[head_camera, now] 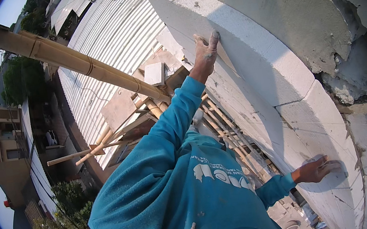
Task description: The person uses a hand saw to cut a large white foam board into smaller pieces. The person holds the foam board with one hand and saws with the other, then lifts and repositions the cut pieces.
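A white block, apparently aerated concrete, lies along the top of a wall of similar pale blocks. My left hand, dusty with thumb and fingers apart, is against the block's near side face; some of its fingers are hard to make out. A joint separates this block from the adjoining white block. Farther along that lower stretch, my right hand rests against the pale surface with slightly bent fingers. Neither hand has a tool in it. A thin string crosses the blocks near the joint.
A rough grey rendered wall with broken edges rises behind the blocks. Bamboo poles slant across the left, and more bamboo scaffolding lies below me. A corrugated roof spreads below, with a loose pale block near the poles.
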`<state>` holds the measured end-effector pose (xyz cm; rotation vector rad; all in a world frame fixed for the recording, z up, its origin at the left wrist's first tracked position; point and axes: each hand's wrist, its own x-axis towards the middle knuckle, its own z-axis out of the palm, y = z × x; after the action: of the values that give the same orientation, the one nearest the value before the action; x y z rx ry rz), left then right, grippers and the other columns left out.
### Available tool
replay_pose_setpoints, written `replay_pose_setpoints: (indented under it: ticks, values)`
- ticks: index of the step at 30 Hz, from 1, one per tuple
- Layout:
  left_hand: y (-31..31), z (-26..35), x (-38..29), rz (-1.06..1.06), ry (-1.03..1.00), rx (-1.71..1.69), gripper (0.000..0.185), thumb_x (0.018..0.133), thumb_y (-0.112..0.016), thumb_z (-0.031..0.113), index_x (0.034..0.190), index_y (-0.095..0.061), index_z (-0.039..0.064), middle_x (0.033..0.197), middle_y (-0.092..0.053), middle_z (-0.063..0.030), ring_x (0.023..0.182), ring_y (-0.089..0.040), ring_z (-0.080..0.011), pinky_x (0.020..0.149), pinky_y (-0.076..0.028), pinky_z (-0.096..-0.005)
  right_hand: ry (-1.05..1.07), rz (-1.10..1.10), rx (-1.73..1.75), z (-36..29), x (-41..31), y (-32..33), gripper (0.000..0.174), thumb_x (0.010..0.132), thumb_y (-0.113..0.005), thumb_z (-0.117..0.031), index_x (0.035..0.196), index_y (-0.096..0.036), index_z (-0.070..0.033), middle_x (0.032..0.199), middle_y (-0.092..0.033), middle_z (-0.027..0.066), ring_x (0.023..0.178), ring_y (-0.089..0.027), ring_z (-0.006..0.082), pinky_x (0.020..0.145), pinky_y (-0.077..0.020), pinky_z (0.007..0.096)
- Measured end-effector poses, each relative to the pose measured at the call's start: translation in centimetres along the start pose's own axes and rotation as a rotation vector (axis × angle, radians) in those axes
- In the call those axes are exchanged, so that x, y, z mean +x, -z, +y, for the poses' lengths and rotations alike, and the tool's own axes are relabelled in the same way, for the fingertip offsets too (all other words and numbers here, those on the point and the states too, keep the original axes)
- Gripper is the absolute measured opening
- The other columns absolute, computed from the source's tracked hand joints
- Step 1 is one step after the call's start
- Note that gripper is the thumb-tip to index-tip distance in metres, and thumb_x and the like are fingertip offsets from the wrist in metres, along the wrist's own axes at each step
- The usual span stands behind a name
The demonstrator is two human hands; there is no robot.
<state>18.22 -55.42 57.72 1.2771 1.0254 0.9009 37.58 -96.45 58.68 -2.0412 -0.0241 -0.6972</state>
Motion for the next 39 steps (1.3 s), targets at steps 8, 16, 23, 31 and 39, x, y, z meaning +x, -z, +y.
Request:
replay_pose_setpoints:
  ticks: [8,16,23,31,39]
  values:
    - [2.3,1.0,1.1,-0.057,0.008,0.198,0.113,0.073,-0.068,0.076,0.123,-0.042,-0.022,0.107,-0.055,-0.0335,0.102,-0.059,-0.0397,0.077,-0.054,-0.0464,0.046,-0.055,-0.056,-0.7,0.2,1.1,0.058,0.097,-0.056,-0.034,0.143,-0.046,0.000,0.146,-0.047,0.0185,0.123,-0.058,0.0275,0.102,-0.0484,0.0327]
    - [3.7,4.7,1.5,-0.317,-0.030,0.380,0.100,0.075,-0.068,0.073,0.110,-0.058,-0.019,0.078,-0.058,-0.0215,0.073,-0.064,-0.0334,0.066,-0.055,-0.0444,0.211,0.163,0.047,-4.7,0.6,2.5,0.047,0.095,-0.056,-0.031,0.129,-0.059,0.001,0.134,-0.057,0.0162,0.116,-0.061,0.0272,0.099,-0.0511,0.0336]
    - [4.7,2.5,2.9,-0.106,-0.010,0.166,0.074,0.073,-0.078,0.064,0.082,-0.060,-0.007,0.063,-0.048,-0.0036,0.052,-0.043,-0.0113,0.043,-0.035,-0.0261,0.166,0.236,0.457,-13.4,-1.3,-0.9,0.042,0.095,-0.055,-0.017,0.125,-0.054,0.012,0.111,-0.065,0.0205,0.096,-0.067,0.0267,0.085,-0.0594,0.0324]
    - [3.8,3.3,2.4,-0.258,0.124,0.279,0.105,0.079,-0.065,0.071,0.128,-0.044,-0.020,0.133,-0.044,-0.0380,0.128,-0.047,-0.0433,0.104,-0.043,-0.0533,0.254,0.266,0.435,-14.2,-3.1,-0.5,0.038,0.099,-0.050,-0.015,0.123,-0.049,0.015,0.090,-0.066,0.0185,0.079,-0.067,0.0239,0.071,-0.0612,0.0314]
    - [3.3,3.1,1.4,-0.221,0.082,0.208,0.095,0.081,-0.063,0.071,0.121,-0.048,-0.014,0.123,-0.049,-0.0284,0.122,-0.049,-0.0376,0.101,-0.045,-0.0528,0.333,-0.018,0.524,-17.7,-6.3,-3.0,0.030,0.098,-0.051,-0.008,0.120,-0.053,0.012,0.095,-0.065,0.0190,0.086,-0.066,0.0242,0.083,-0.0558,0.0370]
